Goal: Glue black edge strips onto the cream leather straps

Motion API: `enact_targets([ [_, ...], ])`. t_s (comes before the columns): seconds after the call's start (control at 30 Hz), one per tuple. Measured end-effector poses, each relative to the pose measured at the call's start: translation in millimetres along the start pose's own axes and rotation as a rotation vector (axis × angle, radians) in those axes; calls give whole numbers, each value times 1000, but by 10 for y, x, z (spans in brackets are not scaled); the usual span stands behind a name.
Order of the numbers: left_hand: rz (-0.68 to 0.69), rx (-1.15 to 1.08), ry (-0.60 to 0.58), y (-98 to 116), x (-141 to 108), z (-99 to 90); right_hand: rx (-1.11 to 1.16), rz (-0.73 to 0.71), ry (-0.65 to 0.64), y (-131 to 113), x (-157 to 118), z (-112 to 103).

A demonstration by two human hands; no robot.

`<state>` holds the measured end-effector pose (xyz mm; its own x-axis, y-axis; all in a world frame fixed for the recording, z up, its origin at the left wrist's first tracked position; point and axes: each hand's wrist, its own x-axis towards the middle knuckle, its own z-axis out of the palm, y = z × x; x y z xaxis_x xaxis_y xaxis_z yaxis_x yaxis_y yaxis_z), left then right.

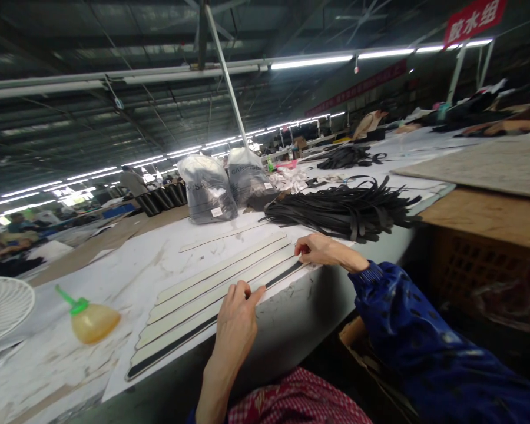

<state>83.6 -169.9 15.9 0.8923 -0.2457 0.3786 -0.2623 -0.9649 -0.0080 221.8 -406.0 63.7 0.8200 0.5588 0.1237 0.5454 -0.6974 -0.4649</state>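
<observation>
Several long cream strips (216,277) lie side by side on white paper at the table's front edge. Along the strip nearest me runs a black strip (172,347). My left hand (238,312) rests over the middle of that black strip, its thumb and fingertips pressed together at it. At the strip's right end, my right hand (320,250) has thumb and fingers pinched on the black strip. A big bundle of black strips (344,209) lies just beyond my right hand.
A glue bottle with green nozzle (92,321) lies at left, beside a white fan (4,309). Two wrapped bags (209,188) stand behind the strips. A grey board (490,165) lies at right. Other people work farther back.
</observation>
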Motion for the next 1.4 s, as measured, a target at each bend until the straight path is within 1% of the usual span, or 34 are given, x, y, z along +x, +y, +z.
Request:
enact_targets([
  [0.07,11,10,-24,12,21,-37,-30,-5,0,-7,7,0],
  [0.13,3,-4,-16,34,55,-58,-48,-8,-2,-6,9,-2],
  [0.2,-30,-65,43,78,108,-55,-51,-19,-5,-4,6,-1],
  [0.27,-49,-181,118,146,177,-32,-54,-29,-8,-8,1,2],
  [0.33,0,-315,136,227,254,2,-63,-26,-10,-18,-6,3],
  [0.4,85,-383,92,300,326,41,-64,-15,-9,-28,-15,-4],
  [0.43,115,-384,66,328,357,61,-58,-11,-5,-29,-21,-12],
  [0.5,129,-332,32,364,402,97,-27,1,9,-22,-36,-39],
  [0.57,115,-255,14,379,431,123,19,27,16,-6,-52,-74],
  [0.67,109,-142,-21,392,465,129,69,57,12,15,-64,-115],
  [0.8,92,-62,-63,450,518,88,10,68,28,22,-51,-117],
  [1.0,66,-13,-92,536,570,40,-7,80,34,54,-24,-86],
  [1.27,56,15,-108,547,575,38,-4,85,38,50,-25,-45],
  [1.4,58,15,-99,551,595,35,-26,89,63,120,-13,-23],
])
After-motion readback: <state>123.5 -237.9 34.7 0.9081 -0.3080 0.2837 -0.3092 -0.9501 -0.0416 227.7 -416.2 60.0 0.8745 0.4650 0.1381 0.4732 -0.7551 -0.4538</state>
